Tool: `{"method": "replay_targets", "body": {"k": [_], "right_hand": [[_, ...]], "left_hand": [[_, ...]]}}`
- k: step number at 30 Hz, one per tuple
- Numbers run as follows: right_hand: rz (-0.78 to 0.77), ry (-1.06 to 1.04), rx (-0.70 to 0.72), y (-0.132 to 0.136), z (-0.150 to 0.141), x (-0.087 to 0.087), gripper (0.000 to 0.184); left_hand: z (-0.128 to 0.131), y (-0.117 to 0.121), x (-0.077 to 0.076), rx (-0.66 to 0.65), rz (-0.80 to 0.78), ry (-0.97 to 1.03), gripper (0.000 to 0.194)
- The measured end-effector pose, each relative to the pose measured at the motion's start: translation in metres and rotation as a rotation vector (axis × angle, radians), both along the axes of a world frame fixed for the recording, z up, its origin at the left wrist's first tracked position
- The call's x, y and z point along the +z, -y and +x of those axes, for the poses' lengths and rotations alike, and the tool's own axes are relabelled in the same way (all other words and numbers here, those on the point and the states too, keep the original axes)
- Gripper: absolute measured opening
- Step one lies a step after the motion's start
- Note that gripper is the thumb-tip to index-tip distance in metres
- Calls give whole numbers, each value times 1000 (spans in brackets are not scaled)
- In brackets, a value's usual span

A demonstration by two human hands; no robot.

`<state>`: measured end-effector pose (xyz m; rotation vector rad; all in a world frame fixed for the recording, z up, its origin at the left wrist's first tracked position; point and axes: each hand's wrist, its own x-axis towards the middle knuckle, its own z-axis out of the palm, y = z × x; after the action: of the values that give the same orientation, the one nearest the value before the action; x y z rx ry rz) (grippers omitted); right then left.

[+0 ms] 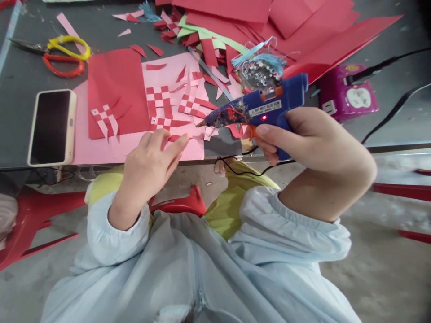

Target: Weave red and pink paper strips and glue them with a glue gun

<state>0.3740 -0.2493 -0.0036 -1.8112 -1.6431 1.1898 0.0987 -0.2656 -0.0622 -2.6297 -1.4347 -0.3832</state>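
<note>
My right hand (303, 139) grips a blue hot glue gun (266, 105) with an orange trigger and a lit red lamp. Its nozzle points left at a woven red-and-white paper strip piece (168, 122) lying on a pink sheet (134, 148). My left hand (151, 161) rests on the pink sheet at the table's near edge, fingers together and pressing down on the woven strips just left of the nozzle. Another small woven piece (105, 117) lies on a red sheet (114, 89) further left.
A phone (52, 127) lies face up at the left. Yellow and red scissors (65, 56) sit behind it. Red and green paper scraps (215, 40) and big red sheets (303, 27) cover the back. A purple power strip (346, 92) with cables stands at the right. A red stool (182, 202) is under me.
</note>
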Motion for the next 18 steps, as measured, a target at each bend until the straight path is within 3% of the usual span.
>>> {"method": "replay_targets", "body": {"k": [5,13,18], "right_hand": [[-8,2,-7,0,1,0,33],[87,-52,78,1,6,-3,33],[38,-27,28,0,5,-4,35]], "left_hand": [[-5,-3,0,31,-39,121,31],[-6,-2,1,2,-33,103,22],[-7,-2,1,-13,-20,69,22]]}}
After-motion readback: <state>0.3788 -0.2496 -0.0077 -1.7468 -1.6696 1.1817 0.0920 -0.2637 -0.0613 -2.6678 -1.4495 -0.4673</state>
